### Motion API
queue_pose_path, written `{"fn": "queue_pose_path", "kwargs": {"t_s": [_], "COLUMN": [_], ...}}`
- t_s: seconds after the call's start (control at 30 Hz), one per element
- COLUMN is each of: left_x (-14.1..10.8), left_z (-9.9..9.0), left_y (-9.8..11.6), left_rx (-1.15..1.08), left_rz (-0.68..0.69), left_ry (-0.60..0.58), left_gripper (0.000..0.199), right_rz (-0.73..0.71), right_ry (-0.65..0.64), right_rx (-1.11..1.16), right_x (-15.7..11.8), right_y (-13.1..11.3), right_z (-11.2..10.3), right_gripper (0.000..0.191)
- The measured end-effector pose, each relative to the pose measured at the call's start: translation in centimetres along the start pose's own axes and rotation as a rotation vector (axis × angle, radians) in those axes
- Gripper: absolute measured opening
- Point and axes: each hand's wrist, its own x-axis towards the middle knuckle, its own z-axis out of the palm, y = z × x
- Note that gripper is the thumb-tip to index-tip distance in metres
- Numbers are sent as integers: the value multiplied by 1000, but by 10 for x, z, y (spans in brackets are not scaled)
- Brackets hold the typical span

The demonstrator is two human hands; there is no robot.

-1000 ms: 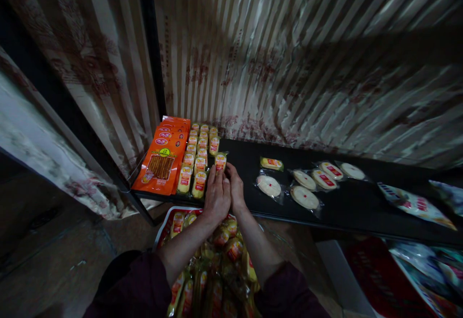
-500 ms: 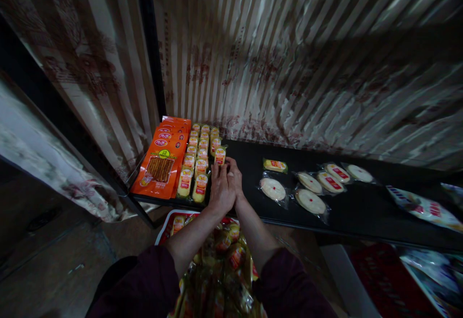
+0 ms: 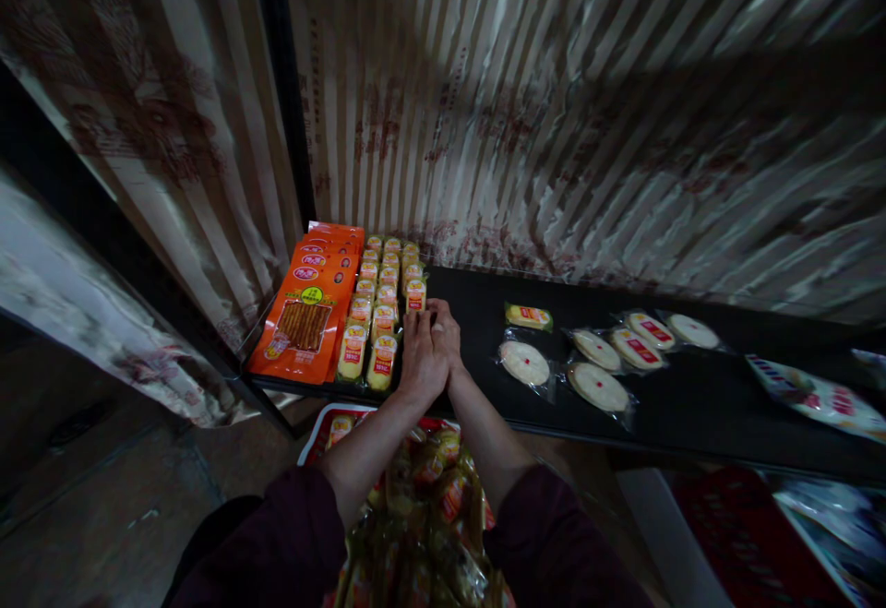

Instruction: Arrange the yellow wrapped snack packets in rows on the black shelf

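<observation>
On the black shelf (image 3: 477, 387), my left hand (image 3: 423, 357) and my right hand (image 3: 447, 336) lie close together, side by side. Their fingertips are at the near end of a yellow wrapped cake (image 3: 415, 294), the front one of the third row. Left of them stand two longer rows of the same cakes, with a front cake (image 3: 381, 362) beside my left wrist. Orange snack bags (image 3: 301, 313) lie overlapped at the shelf's left end. The fingers of both hands are bent around the cake's near end.
A tray (image 3: 320, 425) full of wrapped cakes is below my forearms. Right on the shelf lie a single yellow cake (image 3: 528, 316), several round flat packets (image 3: 524, 363) and a white bag (image 3: 817, 396). A red box (image 3: 754, 534) stands lower right.
Both hands and the cake at their fingertips have shifted slightly left, closer to the neighbouring row. The view has moved a little.
</observation>
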Motion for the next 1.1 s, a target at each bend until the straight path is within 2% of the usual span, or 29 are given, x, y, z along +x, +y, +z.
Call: {"fn": "queue_pose_path", "kwargs": {"t_s": [0.23, 0.43, 0.6, 0.87, 1.1], "left_x": [1, 2, 5, 6, 5], "left_z": [-3, -2, 0, -3, 1], "left_y": [-9, -11, -12, -16, -7], "left_rx": [50, 317, 519, 416, 370], "left_rz": [31, 144, 105, 96, 53], "left_ry": [27, 13, -28, 17, 73], "left_gripper": [56, 56, 55, 54, 55], "right_rz": [-28, -70, -75, -123, -97], "right_ry": [0, 22, -54, -87, -129], "right_rx": [-92, -174, -290, -369, -401], "right_x": [2, 5, 7, 10, 12], "right_y": [7, 14, 16, 26, 35], "right_z": [6, 11, 12, 12, 16], "right_gripper": [14, 25, 32, 40, 42]}}
